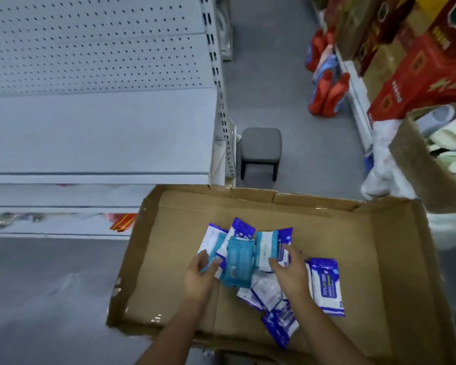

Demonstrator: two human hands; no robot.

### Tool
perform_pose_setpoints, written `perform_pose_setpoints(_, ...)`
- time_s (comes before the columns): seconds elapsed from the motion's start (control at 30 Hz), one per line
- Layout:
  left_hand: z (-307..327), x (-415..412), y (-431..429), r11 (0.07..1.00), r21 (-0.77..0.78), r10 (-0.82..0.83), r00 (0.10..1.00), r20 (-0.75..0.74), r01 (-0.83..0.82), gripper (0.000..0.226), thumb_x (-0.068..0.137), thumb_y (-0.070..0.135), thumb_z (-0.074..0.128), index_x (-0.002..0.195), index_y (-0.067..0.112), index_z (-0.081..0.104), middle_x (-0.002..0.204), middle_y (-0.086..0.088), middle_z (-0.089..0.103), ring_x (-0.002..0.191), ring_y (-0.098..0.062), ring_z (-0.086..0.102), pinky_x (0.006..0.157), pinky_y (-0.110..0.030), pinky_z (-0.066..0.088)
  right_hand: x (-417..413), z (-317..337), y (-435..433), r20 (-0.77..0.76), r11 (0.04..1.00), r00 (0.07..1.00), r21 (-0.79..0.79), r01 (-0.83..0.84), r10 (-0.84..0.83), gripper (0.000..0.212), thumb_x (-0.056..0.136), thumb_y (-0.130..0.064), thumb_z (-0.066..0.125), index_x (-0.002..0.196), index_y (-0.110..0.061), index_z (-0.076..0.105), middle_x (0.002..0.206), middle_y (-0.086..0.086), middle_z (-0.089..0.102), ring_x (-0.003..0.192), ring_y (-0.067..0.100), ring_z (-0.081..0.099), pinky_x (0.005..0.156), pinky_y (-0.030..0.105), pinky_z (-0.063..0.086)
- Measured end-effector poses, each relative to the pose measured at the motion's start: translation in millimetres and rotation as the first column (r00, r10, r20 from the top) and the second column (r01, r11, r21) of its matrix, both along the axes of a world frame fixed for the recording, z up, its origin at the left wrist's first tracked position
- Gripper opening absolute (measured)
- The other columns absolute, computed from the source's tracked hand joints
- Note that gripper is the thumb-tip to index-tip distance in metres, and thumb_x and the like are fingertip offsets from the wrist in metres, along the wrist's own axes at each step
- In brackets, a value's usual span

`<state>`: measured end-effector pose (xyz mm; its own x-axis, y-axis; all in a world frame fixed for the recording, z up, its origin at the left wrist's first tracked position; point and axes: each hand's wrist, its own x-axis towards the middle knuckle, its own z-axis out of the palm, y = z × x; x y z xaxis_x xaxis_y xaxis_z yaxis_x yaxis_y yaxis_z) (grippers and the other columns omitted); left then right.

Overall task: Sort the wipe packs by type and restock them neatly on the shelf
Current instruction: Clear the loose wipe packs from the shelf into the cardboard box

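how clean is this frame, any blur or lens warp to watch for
Head view: wide-angle warp bows the shelf edges and tilts its upright; motion smear on the lower-shelf goods at left; the whole frame is soft, so print on the wipe packs is barely legible; light is flat and bluish, no strong glare or hard shadows.

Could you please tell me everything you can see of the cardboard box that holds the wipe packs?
The cardboard box is a wide, shallow brown tray of corrugated board, open on top, with low walls and a flap spread out on the right; its near left edge looks scuffed. It sits beside the grey shelf. Blue-and-white wipe packs lie heaped near its middle, the rest of its floor bare. The left hand and right hand reach in over the near wall, gripping packs.
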<state>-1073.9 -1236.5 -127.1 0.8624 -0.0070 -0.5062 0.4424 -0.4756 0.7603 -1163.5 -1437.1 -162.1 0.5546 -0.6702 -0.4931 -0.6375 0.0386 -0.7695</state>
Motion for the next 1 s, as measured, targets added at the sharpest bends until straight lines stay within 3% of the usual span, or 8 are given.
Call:
perform_pose_setpoints(0.1, 29.5, 1.0, 42.9, 0.999, -0.045, 0.027, 0.999, 0.024, -0.026, 0.041, 0.092, 0.017, 0.070, 0.131, 0.012, 0.059, 0.120, 0.003, 0.063, 0.103, -0.009, 0.061, 0.092, -0.028, 0.049, 0.6, 30.0, 15.3, 0.037, 0.996, 0.995, -0.009, -0.092, 0.092, 0.051, 0.085, -0.014, 0.076, 0.132, -0.017, 0.056, 0.134, 0.002, 0.057, 0.123, 0.021, 0.054, 0.092, 0.028, 0.046)
perform_pose_setpoints(0.17, 49.8, 0.4, 75.5, 0.999, -0.051, 0.023, 0.997, 0.068, -0.020, 0.040, 0.095, 0.027, 0.066, 0.134, 0.024, 0.057, 0.125, 0.012, 0.061, 0.107, 0.000, 0.058, 0.098, -0.027, 0.048, 7.8, 56.7, 36.3, 0.111, 0.978, 0.977, 0.086, -0.191, 0.181, 0.047, 0.088, -0.014, 0.073, 0.130, -0.024, 0.054, 0.134, -0.004, 0.057, 0.125, 0.016, 0.053, 0.084, 0.015, 0.045)
perform_pose_setpoints(0.23, 69.3, -0.1, 110.2, 0.994, -0.093, 0.068, 0.993, 0.096, -0.059, 0.039, 0.096, 0.034, 0.064, 0.134, 0.032, 0.056, 0.128, 0.020, 0.059, 0.114, 0.000, 0.057, 0.101, -0.026, 0.046, 21.9, 88.6, 71.4, 0.183, 0.930, 0.930, 0.128, -0.344, 0.319, 0.044, 0.089, -0.018, 0.072, 0.128, -0.030, 0.055, 0.129, -0.015, 0.057, 0.119, 0.008, 0.054, 0.079, 0.011, 0.048)
perform_pose_setpoints(0.33, 95.0, -0.5, 166.4, 0.977, -0.183, 0.127, 0.986, 0.104, -0.106, 0.037, 0.096, 0.036, 0.063, 0.132, 0.037, 0.057, 0.130, 0.023, 0.060, 0.120, 0.000, 0.056, 0.105, -0.027, 0.044, 49.7, 124.5, 144.0, 0.316, 0.857, 0.840, 0.132, -0.498, 0.440, 0.042, 0.088, -0.017, 0.073, 0.126, -0.031, 0.060, 0.129, -0.015, 0.062, 0.117, 0.001, 0.058, 0.092, 0.014, 0.048)
perform_pose_setpoints(0.47, 122.5, -2.6, 256.6, 0.938, -0.318, 0.205, 0.962, 0.183, -0.139, 0.038, 0.097, 0.029, 0.063, 0.133, 0.040, 0.057, 0.130, 0.027, 0.060, 0.120, 0.011, 0.053, 0.094, -0.010, 0.042, 87.3, 154.9, 258.3, 0.415, 0.767, 0.729, 0.106, -0.632, 0.544, 0.045, 0.087, -0.011, 0.074, 0.119, -0.039, 0.060, 0.123, -0.018, 0.067, 0.119, 0.000, 0.059, 0.101, 0.019, 0.046)
perform_pose_setpoints(0.6, 140.5, 2.3, 358.8, 0.892, -0.423, 0.272, 0.936, 0.225, -0.158, 0.043, 0.095, 0.023, 0.067, 0.135, 0.034, 0.056, 0.131, 0.023, 0.062, 0.126, 0.003, 0.053, 0.112, -0.032, 0.041, 109.8, 181.2, 369.1, 0.472, 0.688, 0.653, 0.125, -0.715, 0.593, 0.042, 0.089, -0.009, 0.071, 0.127, -0.025, 0.061, 0.128, -0.011, 0.066, 0.123, 0.005, 0.059, 0.106, 0.027, 0.046)
perform_pose_setpoints(0.83, 159.2, 31.0, 505.8, 0.865, -0.458, 0.367, 0.883, 0.294, -0.207, 0.052, 0.083, 0.036, 0.066, 0.133, 0.035, 0.055, 0.132, 0.020, 0.063, 0.128, 0.000, 0.053, 0.115, -0.042, 0.038, 155.5, 210.7, 518.8, 0.470, 0.630, 0.584, 0.075, -0.773, 0.661, 0.042, 0.090, -0.005, 0.068, 0.130, -0.016, 0.060, 0.128, -0.006, 0.065, 0.121, 0.002, 0.059, 0.109, 0.037, 0.045)
perform_pose_setpoints(1.0, 157.4, 75.7, 569.6, 0.878, -0.433, 0.363, 0.875, 0.320, -0.206, 0.052, 0.086, 0.039, 0.063, 0.138, 0.035, 0.052, 0.138, 0.023, 0.057, 0.132, 0.001, 0.049, 0.117, -0.043, 0.036, 206.0, 215.8, 583.7, 0.465, 0.568, 0.521, 0.047, -0.822, 0.716, 0.047, 0.092, -0.014, 0.069, 0.136, -0.022, 0.055, 0.133, -0.009, 0.063, 0.124, 0.001, 0.056, 0.110, 0.036, 0.044)
